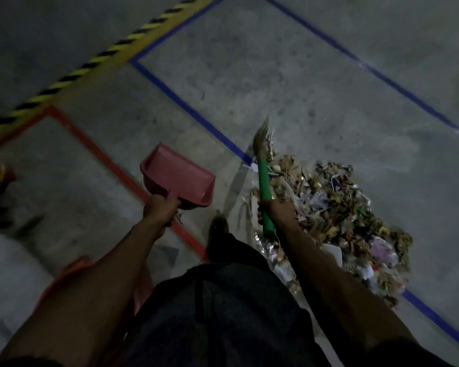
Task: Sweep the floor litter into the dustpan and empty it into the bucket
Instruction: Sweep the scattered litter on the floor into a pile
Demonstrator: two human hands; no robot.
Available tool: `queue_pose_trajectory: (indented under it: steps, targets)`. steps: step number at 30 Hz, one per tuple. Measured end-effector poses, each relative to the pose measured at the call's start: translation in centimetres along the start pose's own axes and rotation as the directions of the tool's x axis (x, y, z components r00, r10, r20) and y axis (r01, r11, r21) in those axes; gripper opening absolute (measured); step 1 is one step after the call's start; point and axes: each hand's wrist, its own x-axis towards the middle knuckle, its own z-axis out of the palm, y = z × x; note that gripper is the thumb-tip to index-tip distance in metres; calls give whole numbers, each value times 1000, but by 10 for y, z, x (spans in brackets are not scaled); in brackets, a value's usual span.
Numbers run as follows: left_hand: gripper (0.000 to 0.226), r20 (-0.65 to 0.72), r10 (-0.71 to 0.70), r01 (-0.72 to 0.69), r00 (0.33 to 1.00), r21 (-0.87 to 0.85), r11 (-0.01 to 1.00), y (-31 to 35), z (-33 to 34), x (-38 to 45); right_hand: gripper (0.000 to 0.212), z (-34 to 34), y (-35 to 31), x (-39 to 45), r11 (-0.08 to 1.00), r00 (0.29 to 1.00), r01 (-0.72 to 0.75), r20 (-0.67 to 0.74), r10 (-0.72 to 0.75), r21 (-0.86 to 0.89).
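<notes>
Head view, dim light: the left hand (159, 210) grips the handle of a pink dustpan (179, 176), held off the concrete floor (249, 83); nothing visible inside it. The right hand (274, 210) grips a green-handled broom (263, 181). The litter pile (342, 221) lies just right of that hand.

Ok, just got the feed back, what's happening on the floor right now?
A person stands over a litter pile on the concrete floor. The left hand grips the handle of a pink dustpan, which is held up in the air and looks empty. The right hand grips the green handle of a broom, its bristles at the pile's edge. No bucket is clearly in view.
</notes>
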Motion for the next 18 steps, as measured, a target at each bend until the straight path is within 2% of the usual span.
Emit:
queue_pose_trajectory:
  steps: [4,10,15,16,18]
  targets:
    - [29,25,27,-28,999,36,999,69,-10,55,10,38,-52,36,998,1000,-19,-20,21,61]
    - [23,116,63,-80,991,147,986,154,-23,135,12,98,-118,82,986,996,-85,-1,86,143]
    - [57,278,86,-165,957,274,947,218,-18,220,12,164,-154,125,952,980,-180,-41,196,248]
    - [58,310,88,-183,947,296,938,230,-16,238,11,178,-160,133,933,972,-215,-31,234,289]
    - [45,356,89,-225,930,361,905,251,-15,269,8,202,-173,146,879,951,-285,-6,311,382]
